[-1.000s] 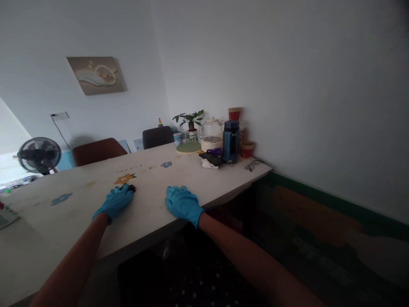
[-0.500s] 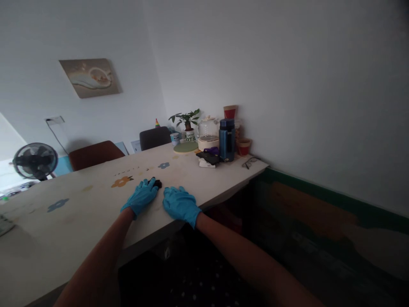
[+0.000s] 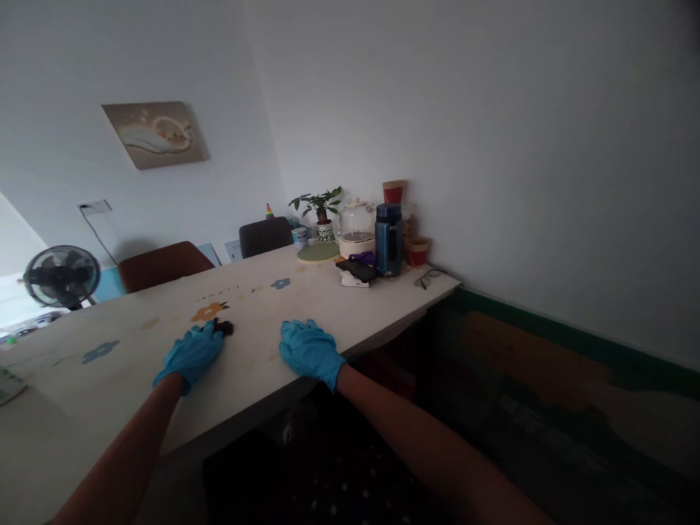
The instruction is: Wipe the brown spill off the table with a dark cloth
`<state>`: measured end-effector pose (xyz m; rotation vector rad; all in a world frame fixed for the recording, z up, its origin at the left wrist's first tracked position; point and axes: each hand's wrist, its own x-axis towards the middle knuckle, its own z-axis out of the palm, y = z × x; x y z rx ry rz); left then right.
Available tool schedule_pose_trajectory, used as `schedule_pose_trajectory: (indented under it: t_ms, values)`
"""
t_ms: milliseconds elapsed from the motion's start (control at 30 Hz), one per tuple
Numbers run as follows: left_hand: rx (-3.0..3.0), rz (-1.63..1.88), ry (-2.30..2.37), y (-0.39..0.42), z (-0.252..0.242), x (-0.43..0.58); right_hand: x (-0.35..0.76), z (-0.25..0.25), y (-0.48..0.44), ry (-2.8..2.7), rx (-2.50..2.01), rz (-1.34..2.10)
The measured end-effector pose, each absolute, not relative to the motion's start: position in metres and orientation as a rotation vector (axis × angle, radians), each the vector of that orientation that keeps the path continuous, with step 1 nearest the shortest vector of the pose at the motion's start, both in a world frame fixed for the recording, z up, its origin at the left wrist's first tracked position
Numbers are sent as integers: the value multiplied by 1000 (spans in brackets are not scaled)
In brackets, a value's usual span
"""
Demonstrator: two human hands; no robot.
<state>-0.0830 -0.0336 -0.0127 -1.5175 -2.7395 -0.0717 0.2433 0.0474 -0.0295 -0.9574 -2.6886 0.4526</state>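
Both hands in thin, wrinkled blue gloves, well apart. Left hand (image 3: pixel 190 357) has its fingers over a soft-looking black lump (image 3: pixel 225 328) on the pale, smudged table (image 3: pixel 254 357), just beside the printed orange flower (image 3: pixel 205 312); can't tell if it's gripped or only pressed. Right hand (image 3: pixel 310 353) palm-down near the edge, fingers loosely bent. Far end: cylindrical blue bottle (image 3: pixel 389 244), clear round-bodied kettle (image 3: pixel 356 220). Table lettering (image 3: pixel 217 294) looks like "FLOWER", blurry; no brands legible.
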Motion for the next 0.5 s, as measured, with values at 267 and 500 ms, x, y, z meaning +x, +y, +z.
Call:
schedule_pose_trajectory:
  t_ms: [267, 500]
  values:
    - [-1241, -93, -2864, -100, -7, -126, 240, -39, 52, -2596, -950, 438]
    - [-1277, -151, -2838, -119, -9, -142, 243, -37, 52, -2625, -955, 424]
